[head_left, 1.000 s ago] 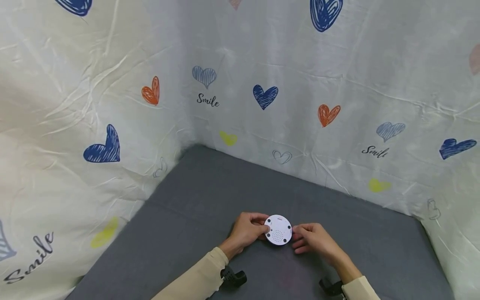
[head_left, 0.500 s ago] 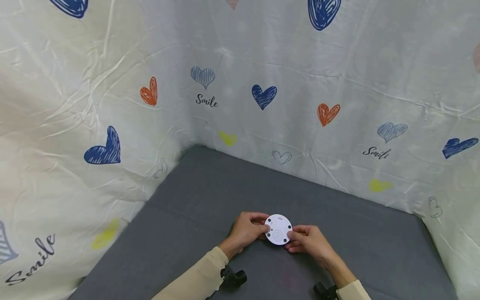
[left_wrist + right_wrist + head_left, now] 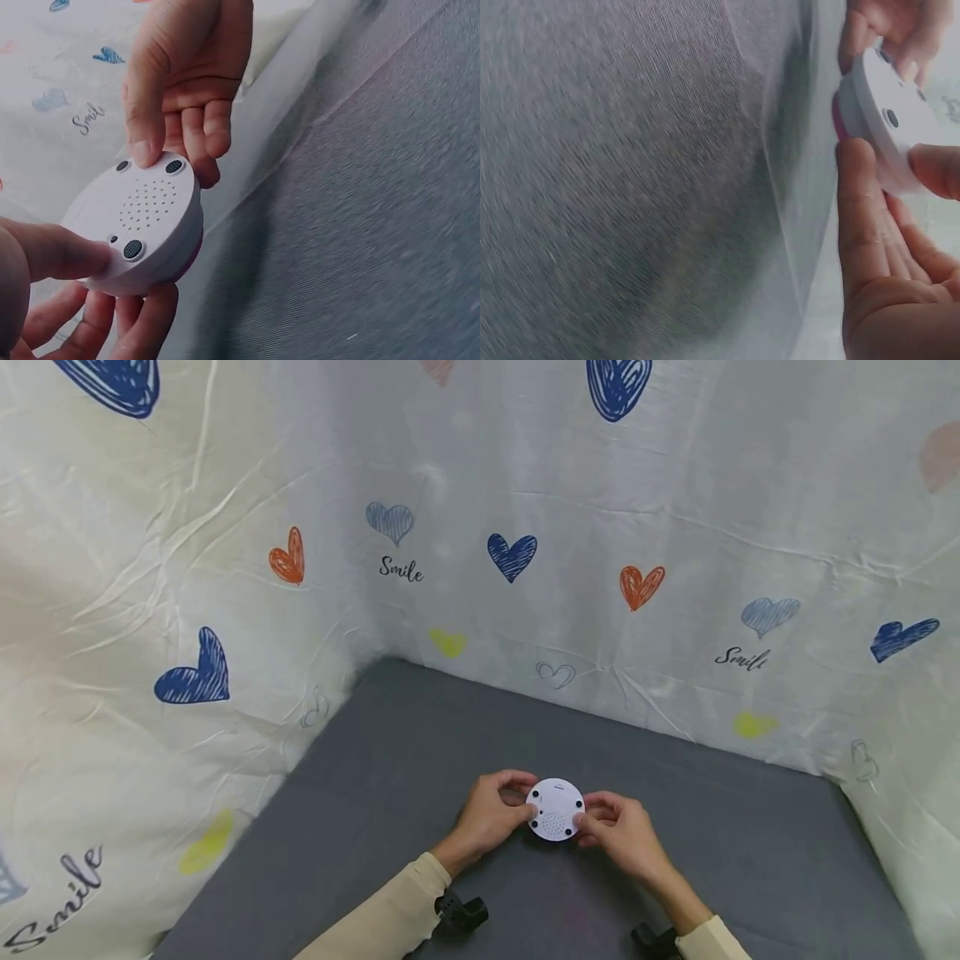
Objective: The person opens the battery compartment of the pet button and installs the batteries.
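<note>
A round white device (image 3: 556,810) with dark round feet and a patch of small holes faces up between both hands. In the left wrist view the device (image 3: 142,217) has a thick side wall with a pinkish edge underneath. My left hand (image 3: 487,814) grips its left side, thumb on the holed face and fingers beneath. From the right, my right hand (image 3: 622,831) pinches the opposite rim, thumb on top. In the right wrist view the right hand's fingers (image 3: 862,217) lie along the device's side. Its underside is hidden.
A dark grey cloth surface (image 3: 450,727) spreads under the hands. Behind and to the left hangs a pale curtain (image 3: 570,485) printed with hearts and "Smile". Black straps with small devices (image 3: 461,912) sit at the wrists.
My right hand has come in from beside the device and now pinches its right rim. The left hand keeps its grip. Both hands and the device sit slightly higher in the head view.
</note>
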Available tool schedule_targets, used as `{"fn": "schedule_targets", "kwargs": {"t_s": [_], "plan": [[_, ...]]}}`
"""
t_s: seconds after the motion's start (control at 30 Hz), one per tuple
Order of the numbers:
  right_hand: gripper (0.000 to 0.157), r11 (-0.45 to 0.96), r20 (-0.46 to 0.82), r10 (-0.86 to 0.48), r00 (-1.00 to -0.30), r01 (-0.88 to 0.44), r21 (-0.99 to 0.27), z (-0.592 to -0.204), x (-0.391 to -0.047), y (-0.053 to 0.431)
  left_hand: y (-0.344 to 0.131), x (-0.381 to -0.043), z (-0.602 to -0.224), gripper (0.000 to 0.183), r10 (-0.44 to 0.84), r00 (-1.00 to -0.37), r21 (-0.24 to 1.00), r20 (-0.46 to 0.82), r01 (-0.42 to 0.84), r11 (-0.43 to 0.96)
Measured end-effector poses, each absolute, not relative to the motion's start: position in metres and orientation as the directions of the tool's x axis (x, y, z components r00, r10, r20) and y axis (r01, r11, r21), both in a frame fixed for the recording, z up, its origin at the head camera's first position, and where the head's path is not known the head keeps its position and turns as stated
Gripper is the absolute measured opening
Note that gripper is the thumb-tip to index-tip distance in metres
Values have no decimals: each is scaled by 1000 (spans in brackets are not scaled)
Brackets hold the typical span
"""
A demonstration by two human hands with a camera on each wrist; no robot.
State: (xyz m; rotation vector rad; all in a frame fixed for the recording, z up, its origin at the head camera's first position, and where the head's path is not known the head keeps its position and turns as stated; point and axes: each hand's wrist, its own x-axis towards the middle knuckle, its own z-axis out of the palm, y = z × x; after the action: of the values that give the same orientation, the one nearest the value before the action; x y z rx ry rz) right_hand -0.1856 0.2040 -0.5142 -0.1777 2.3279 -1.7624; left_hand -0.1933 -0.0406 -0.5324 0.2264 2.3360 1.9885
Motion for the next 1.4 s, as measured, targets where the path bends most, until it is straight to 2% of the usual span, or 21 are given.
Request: {"fn": "schedule_targets", "kwargs": {"t_s": [0.13, 0.3, 0.5, 0.63, 0.73, 0.93, 1.17, 1.4], "plan": [[30, 325, -6, -194, -981, -58, -944, -507, -187, 204, -41, -196, -522, 36, 186, -967, 955, 174, 211, 207], [24, 412, 183, -219, -958, -261, -873, -505, -187, 208, -46, -197, -513, 34, 270, -924, 912, 271, 336, 236], [36, 461, 435, -343, -833, -552, -695, -512, -187, 213, -52, -201, -514, 37, 376, -843, 832, 385, 493, 253], [39, 512, 542, -407, -735, -675, -532, -520, -187, 213, -52, -203, -519, 39, 435, -796, 772, 421, 566, 289], [40, 570, 573, -440, -692, -708, -417, -526, -185, 213, -52, -204, -525, 39, 473, -770, 726, 427, 604, 328], [43, 647, 568, -484, -666, -709, -281, -539, -182, 212, -51, -205, -534, 40, 525, -734, 610, 430, 665, 431], [45, 722, 575, -535, -619, -688, -69, -544, -179, 209, -51, -206, -537, 38, 540, -733, 580, 413, 669, 464], [45, 747, 521, -550, -653, -663, -42, -539, -175, 205, -53, -208, -533, 38, 580, -724, 542, 375, 678, 497]]}}
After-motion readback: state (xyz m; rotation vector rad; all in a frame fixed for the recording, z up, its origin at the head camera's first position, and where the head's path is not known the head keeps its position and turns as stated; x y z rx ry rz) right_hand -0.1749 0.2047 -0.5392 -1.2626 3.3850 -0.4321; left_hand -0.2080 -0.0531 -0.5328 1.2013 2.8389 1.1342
